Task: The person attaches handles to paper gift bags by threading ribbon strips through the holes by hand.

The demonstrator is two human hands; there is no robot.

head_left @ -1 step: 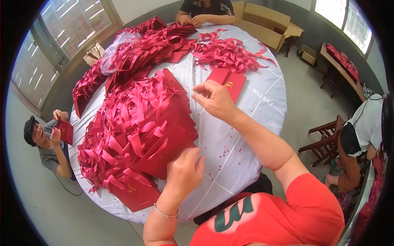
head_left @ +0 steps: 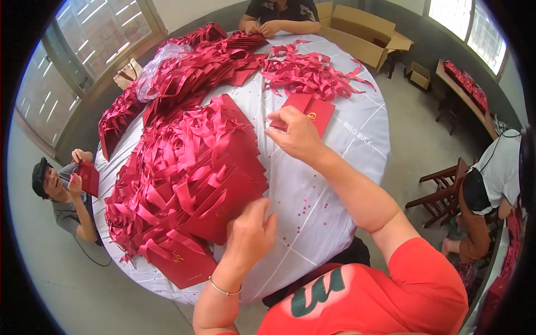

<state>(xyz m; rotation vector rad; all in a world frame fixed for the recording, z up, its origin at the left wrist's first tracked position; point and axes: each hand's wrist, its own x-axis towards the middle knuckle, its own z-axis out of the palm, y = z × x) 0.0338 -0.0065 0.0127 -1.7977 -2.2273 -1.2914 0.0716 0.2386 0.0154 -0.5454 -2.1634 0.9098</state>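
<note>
My right hand [head_left: 296,131] hovers over the near left edge of a flat red gift bag [head_left: 321,114] with a gold emblem. Its thumb and fingertips are bent but apart, with nothing visible between them. My left hand [head_left: 251,231], blurred by motion, is at the right edge of a big pile of red gift bags [head_left: 223,195] with satin ribbon handles. Its fingers are too smeared to read. One bag [head_left: 181,262] at the pile's near end shows a gold emblem. A heap of loose red ribbons [head_left: 312,70] lies beyond my right hand.
A white cloth covers the round table [head_left: 301,257], dotted with small red bits. More bags [head_left: 195,72] and clear plastic [head_left: 159,67] sit at the far left. One person [head_left: 282,19] works opposite; another [head_left: 58,190], at left, holds a bag. An open carton [head_left: 357,36] stands behind.
My right hand has shifted slightly rightward, toward the flat bag. My left hand has moved only a little beside the pile.
</note>
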